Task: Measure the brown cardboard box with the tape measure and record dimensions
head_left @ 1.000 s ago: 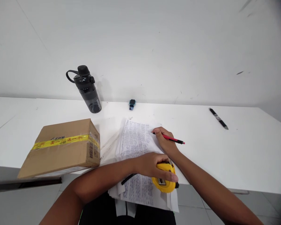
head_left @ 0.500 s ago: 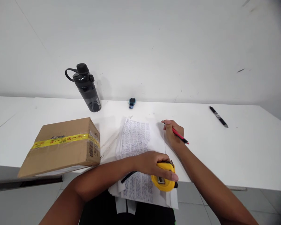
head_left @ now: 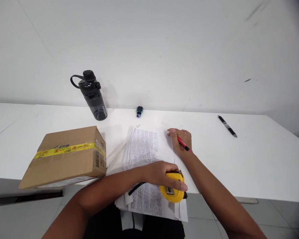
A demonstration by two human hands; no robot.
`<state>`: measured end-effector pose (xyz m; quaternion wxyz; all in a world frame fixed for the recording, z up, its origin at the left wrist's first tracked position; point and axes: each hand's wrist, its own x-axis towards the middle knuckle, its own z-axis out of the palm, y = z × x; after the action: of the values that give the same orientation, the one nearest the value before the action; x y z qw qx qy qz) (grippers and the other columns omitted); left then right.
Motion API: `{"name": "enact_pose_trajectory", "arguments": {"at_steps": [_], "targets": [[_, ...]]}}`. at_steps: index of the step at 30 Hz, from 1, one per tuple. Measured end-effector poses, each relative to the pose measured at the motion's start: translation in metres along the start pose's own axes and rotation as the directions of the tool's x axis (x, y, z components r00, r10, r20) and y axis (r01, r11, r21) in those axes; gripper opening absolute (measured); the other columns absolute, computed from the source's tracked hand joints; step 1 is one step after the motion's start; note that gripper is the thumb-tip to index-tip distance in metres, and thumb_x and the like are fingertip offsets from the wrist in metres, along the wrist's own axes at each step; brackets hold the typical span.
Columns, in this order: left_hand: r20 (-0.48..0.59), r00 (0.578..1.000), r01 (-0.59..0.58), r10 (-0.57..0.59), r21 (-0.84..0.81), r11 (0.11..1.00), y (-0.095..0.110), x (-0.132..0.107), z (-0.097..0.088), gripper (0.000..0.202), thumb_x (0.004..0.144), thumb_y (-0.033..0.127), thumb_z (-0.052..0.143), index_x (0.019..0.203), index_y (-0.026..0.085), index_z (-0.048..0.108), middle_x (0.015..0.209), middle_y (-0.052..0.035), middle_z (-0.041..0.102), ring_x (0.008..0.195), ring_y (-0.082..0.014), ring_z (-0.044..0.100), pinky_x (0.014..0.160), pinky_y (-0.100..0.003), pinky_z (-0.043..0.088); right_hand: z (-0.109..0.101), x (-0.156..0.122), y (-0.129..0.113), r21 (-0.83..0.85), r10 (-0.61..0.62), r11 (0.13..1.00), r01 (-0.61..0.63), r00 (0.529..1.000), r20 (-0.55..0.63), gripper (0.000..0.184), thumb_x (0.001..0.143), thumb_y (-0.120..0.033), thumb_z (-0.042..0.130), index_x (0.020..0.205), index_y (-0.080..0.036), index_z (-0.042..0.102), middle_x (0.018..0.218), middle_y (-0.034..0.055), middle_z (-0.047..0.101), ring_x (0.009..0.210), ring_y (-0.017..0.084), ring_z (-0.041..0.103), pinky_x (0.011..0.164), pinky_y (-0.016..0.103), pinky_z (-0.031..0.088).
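My left hand (head_left: pixel 164 176) is closed around a yellow tape measure (head_left: pixel 173 195), above the near part of a stack of handwritten paper (head_left: pixel 142 146). Dense blue writing fills columns on the top sheet, and its right side is blank. At the right edge of the paper, my right hand (head_left: pixel 180 141) grips a red and black pen (head_left: pixel 183 144). The pen's back end points toward me; its tip is hidden by the fingers. My left forearm lies across the sheets and covers part of the writing. A black strap-like piece (head_left: pixel 136 188) shows beneath that forearm.
On the white table (head_left: pixel 241 162), a cardboard box (head_left: pixel 67 162) with yellow tape sits at the left. Behind it stands a dark bottle (head_left: pixel 93 96). A small watch (head_left: pixel 139 111) lies near the wall, and a black pen (head_left: pixel 227 126) rests at the right.
My right hand has shifted slightly left with the red and black pen, whose back end is turned a little. The left hand keeps its hold on the tape measure. The view has moved slightly.
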<state>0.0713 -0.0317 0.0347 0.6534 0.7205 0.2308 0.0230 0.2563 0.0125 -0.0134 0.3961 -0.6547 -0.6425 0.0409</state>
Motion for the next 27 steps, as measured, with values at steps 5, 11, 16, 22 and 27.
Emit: {"name": "enact_pose_trajectory", "arguments": {"at_steps": [5, 11, 16, 22, 27], "targets": [[-0.005, 1.000, -0.016, 0.016, 0.016, 1.000, -0.003, 0.002, 0.001, 0.040, 0.067, 0.053, 0.073, 0.083, 0.019, 0.061, 0.080, 0.0009, 0.060, 0.070, -0.0124, 0.055, 0.060, -0.023, 0.043, -0.002, -0.001, -0.003, -0.085, -0.026, 0.996, 0.030, 0.999, 0.040, 0.040, 0.097, -0.046, 0.034, 0.091, -0.023, 0.066, 0.089, 0.0027, 0.074, 0.087, 0.020, 0.067, 0.106, 0.046, 0.024], [0.002, 1.000, -0.008, 0.008, 0.003, 1.000, -0.002, 0.001, 0.000, 0.038, 0.067, 0.052, 0.073, 0.082, 0.019, 0.060, 0.081, 0.0009, 0.060, 0.071, -0.0125, 0.056, 0.060, -0.023, 0.043, -0.001, -0.003, -0.004, -0.087, -0.101, 0.991, 0.097, 0.994, -0.041, 0.037, 0.096, -0.045, 0.038, 0.095, -0.022, 0.066, 0.099, 0.0052, 0.074, 0.096, 0.022, 0.067, 0.105, 0.044, 0.026], [0.008, 1.000, -0.012, 0.012, 0.012, 1.000, -0.001, 0.000, 0.000, 0.038, 0.066, 0.051, 0.074, 0.079, 0.019, 0.058, 0.079, 0.0015, 0.059, 0.069, -0.0122, 0.054, 0.059, -0.023, 0.042, 0.000, -0.003, -0.004, -0.105, -0.084, 0.992, 0.075, 0.993, -0.083, 0.036, 0.096, -0.044, 0.039, 0.096, -0.022, 0.067, 0.098, 0.0058, 0.074, 0.094, 0.022, 0.067, 0.102, 0.043, 0.029], [0.006, 1.000, 0.004, -0.004, 0.017, 1.000, -0.001, 0.001, 0.000, 0.041, 0.065, 0.054, 0.074, 0.081, 0.019, 0.059, 0.080, 0.0003, 0.059, 0.071, -0.0131, 0.055, 0.059, -0.023, 0.042, -0.001, -0.003, 0.013, -0.149, -0.109, 0.983, 0.109, 0.994, 0.005, 0.036, 0.092, -0.047, 0.045, 0.102, -0.021, 0.066, 0.090, 0.0040, 0.075, 0.079, 0.020, 0.069, 0.101, 0.044, 0.031], [0.010, 1.000, 0.014, -0.014, 0.012, 1.000, 0.001, 0.000, 0.000, 0.042, 0.064, 0.056, 0.074, 0.080, 0.019, 0.060, 0.081, -0.0004, 0.060, 0.071, -0.0135, 0.056, 0.060, -0.024, 0.043, 0.002, -0.004, 0.023, -0.126, -0.102, 0.987, 0.104, 0.995, 0.018, 0.031, 0.091, -0.040, 0.044, 0.108, -0.022, 0.064, 0.096, 0.0041, 0.075, 0.091, 0.021, 0.068, 0.101, 0.046, 0.032]]}}
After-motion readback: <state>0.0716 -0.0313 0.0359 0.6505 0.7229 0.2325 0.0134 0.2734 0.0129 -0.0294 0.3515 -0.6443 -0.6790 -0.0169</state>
